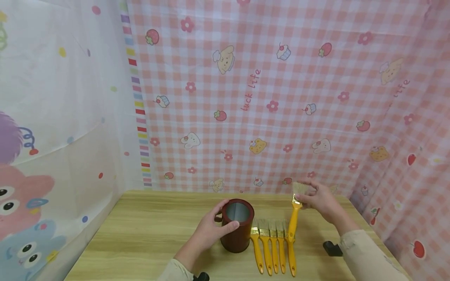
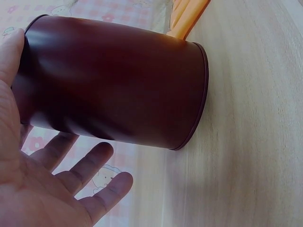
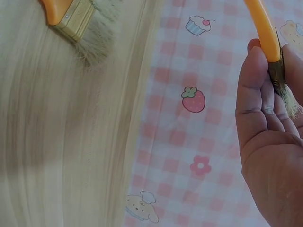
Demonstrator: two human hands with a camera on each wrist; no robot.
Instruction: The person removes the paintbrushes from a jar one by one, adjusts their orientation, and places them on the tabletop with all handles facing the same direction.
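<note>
My left hand (image 1: 211, 230) grips a dark red canister (image 1: 234, 238) near its top, thumb on the near side. The canister stands upright on the table, its open mouth showing a bare metal inside. In the left wrist view, the other fingers (image 2: 90, 165) are spread along the canister (image 2: 113, 85). Toward the back right, my right hand (image 1: 321, 199) pinches a paintbrush (image 1: 293, 218) around its metal band, bristles up and yellow handle down. The right wrist view shows this brush (image 3: 267, 35) between thumb and fingers. Its handle end overlaps the rightmost lying brush (image 1: 291, 257) in the head view.
Several yellow-handled paintbrushes (image 1: 268, 253) lie side by side right of the canister, bristles toward the back. A wood-grain table (image 1: 151, 234) carries everything. Patterned cloth (image 1: 246, 128) hangs behind and on both sides. A black piece (image 1: 332, 248) shows beside the right sleeve.
</note>
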